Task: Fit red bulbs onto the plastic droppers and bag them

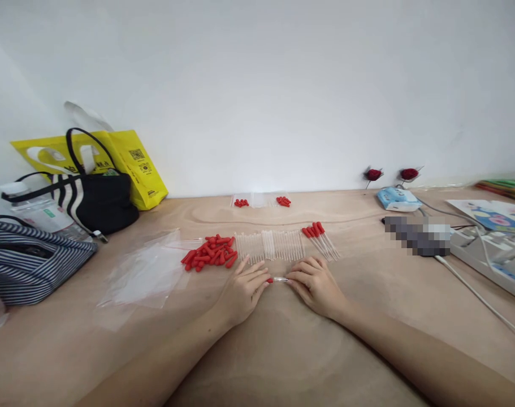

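Note:
Between my hands a clear glass dropper tube (pixel 280 279) lies level, just above or on the table. My left hand (pixel 245 288) pinches a small red rubber bulb (pixel 269 280) at the tube's left end. The fingers of my right hand (pixel 314 285) are closed on the tube's other end, hiding its tip. Beyond my hands is a row of loose glass tubes (pixel 289 244) laid side by side. Left of that row is a heap of red rubber bulbs (pixel 212 252). To the right, several droppers with red bulbs fitted (pixel 320 237) lie slanted together.
Clear plastic bags (pixel 142 274) are spread at left, near a striped pouch (pixel 37 257), a black bag (pixel 100 200) and a yellow bag (pixel 149 175). Bagged red bulbs (pixel 283 201) lie by the wall. At right are a tissue pack (pixel 398 199), a power strip (pixel 490 254) and a white cable (pixel 477 288).

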`<state>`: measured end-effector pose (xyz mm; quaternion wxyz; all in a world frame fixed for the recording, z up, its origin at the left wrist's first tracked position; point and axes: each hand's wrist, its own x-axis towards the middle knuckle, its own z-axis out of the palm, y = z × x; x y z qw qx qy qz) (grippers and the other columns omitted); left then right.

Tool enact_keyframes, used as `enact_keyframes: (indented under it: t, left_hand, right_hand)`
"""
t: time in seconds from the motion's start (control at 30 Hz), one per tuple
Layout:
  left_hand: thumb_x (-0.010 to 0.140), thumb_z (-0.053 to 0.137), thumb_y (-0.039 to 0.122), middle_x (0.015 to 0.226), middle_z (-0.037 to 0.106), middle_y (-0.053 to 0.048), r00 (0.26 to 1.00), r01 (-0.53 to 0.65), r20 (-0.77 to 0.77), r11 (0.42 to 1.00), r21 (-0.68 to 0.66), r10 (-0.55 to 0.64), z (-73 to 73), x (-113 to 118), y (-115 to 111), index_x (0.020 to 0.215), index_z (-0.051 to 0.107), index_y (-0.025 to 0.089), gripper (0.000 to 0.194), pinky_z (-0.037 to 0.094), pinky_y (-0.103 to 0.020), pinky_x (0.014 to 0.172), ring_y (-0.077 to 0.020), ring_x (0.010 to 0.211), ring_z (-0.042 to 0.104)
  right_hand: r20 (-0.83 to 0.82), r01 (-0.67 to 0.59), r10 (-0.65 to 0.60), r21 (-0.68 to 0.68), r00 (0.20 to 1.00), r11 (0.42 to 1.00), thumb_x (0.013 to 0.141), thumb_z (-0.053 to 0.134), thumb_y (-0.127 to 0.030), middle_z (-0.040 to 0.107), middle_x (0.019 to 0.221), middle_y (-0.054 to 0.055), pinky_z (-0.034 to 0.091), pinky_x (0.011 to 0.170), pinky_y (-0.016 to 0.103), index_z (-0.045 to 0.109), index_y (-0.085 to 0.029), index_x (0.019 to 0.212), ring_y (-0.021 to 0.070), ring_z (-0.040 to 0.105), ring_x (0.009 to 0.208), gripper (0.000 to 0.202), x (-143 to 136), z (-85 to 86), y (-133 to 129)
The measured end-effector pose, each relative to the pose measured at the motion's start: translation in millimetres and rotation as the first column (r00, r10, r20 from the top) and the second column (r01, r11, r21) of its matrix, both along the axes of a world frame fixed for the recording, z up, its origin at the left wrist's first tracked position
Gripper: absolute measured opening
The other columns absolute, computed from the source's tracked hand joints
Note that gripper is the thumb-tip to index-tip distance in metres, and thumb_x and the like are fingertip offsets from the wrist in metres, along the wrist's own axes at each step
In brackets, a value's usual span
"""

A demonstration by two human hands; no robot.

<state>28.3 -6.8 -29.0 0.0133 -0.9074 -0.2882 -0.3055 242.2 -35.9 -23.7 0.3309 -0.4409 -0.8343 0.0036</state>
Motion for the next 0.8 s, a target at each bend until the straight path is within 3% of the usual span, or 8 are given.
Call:
enact_keyframes:
  t: [0.37, 0.6, 0.8]
  left_hand:
    - [0.086, 0.044, 0.018, 0.087, 0.07, -0.002, 0.997, -0.034, 0.06, 0.994, -0.102, 0.04, 11.7, 4.7, -5.5, 0.087, 0.06, 0.018, 0.016, 0.02, -0.051, 0.103, -0.0187, 0.091, 0.063]
    - [0.085, 0.046, 0.019, 0.083, 0.07, -0.002, 0.993, -0.027, 0.114, 0.997, -0.076, 0.036, 11.6, 5.6, -7.0, 0.085, 0.059, 0.018, 0.014, 0.018, -0.05, 0.105, -0.0172, 0.087, 0.064]
    - [0.085, 0.047, 0.019, 0.081, 0.07, -0.001, 0.99, -0.018, 0.138, 0.998, -0.065, 0.027, 10.7, 5.5, -8.7, 0.084, 0.059, 0.018, 0.013, 0.017, -0.05, 0.105, -0.0159, 0.084, 0.065]
  right_hand:
    - [-0.024, 0.005, -0.004, 0.035, 1.0, 0.999, 0.082, 0.051, -0.023, 0.062, 0.068, 0.0, 0.025, 0.086, 0.038, 0.062, -0.021, 0.075, 0.0148, 0.051, 0.075, 0.013, -7.0, -2.1, -2.0]
    - [-0.044, -0.017, 0.022, 0.119, 0.999, 0.993, 0.082, 0.047, -0.02, 0.059, 0.062, -0.001, 0.024, 0.088, 0.039, 0.057, -0.018, 0.073, 0.013, 0.049, 0.068, 0.014, -12.1, -0.5, -8.8]
    - [-0.037, -0.092, 0.096, 0.115, 0.995, 0.989, 0.082, 0.047, -0.018, 0.058, 0.064, -0.002, 0.026, 0.087, 0.037, 0.056, -0.018, 0.076, 0.0122, 0.048, 0.068, 0.011, -10.8, 1.1, -10.7]
